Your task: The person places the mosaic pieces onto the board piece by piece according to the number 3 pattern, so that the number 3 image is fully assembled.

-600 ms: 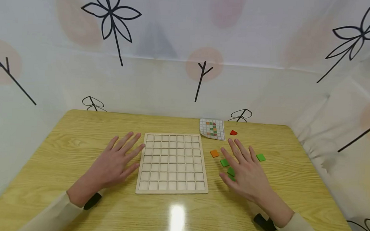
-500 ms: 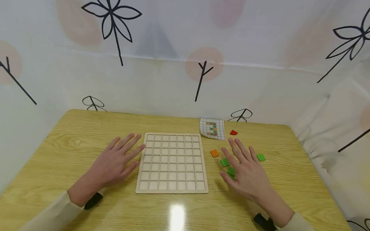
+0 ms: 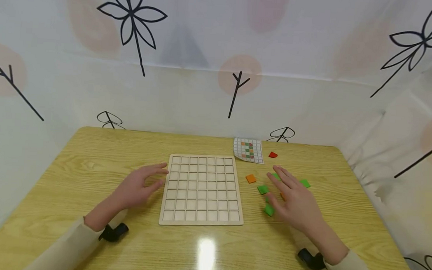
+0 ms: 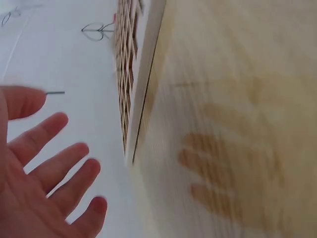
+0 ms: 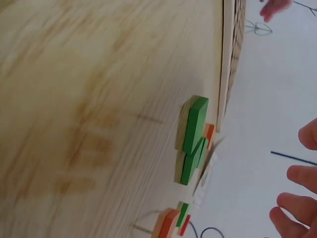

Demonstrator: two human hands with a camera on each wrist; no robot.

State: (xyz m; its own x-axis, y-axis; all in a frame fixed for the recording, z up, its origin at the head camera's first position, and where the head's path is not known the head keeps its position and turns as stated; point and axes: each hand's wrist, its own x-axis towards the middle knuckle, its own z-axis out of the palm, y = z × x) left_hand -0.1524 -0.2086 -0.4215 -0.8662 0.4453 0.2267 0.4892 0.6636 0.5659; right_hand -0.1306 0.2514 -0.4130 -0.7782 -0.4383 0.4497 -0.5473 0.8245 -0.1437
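Note:
A wooden grid board (image 3: 200,223) with square cells lies mid-table in the head view. My left hand (image 3: 138,188) hovers at its left edge, fingers loosely extended and holding nothing; the left wrist view has the same hand (image 4: 44,168) apart from the board's rim (image 4: 148,64). My right hand (image 3: 296,200) is over the loose tiles on the right, fingers relaxed, nothing between them. Below and beside it lie several green tiles (image 3: 268,210) and an orange tile (image 3: 251,179); another orange tile (image 3: 282,195) is partly hidden. The right wrist view shows a green tile (image 5: 195,124) apart from the fingers (image 5: 299,206).
A paper sheet (image 3: 248,150) printed with a coloured grid pattern lies behind the board at the right. Next to it is a red quarter-round piece (image 3: 273,154). A patterned cloth (image 3: 188,96) stands behind the wooden table (image 3: 126,140).
Both hands have turned onto their sides from palm-down. The right hand has also shifted slightly right, uncovering more of the green tiles and an orange one.

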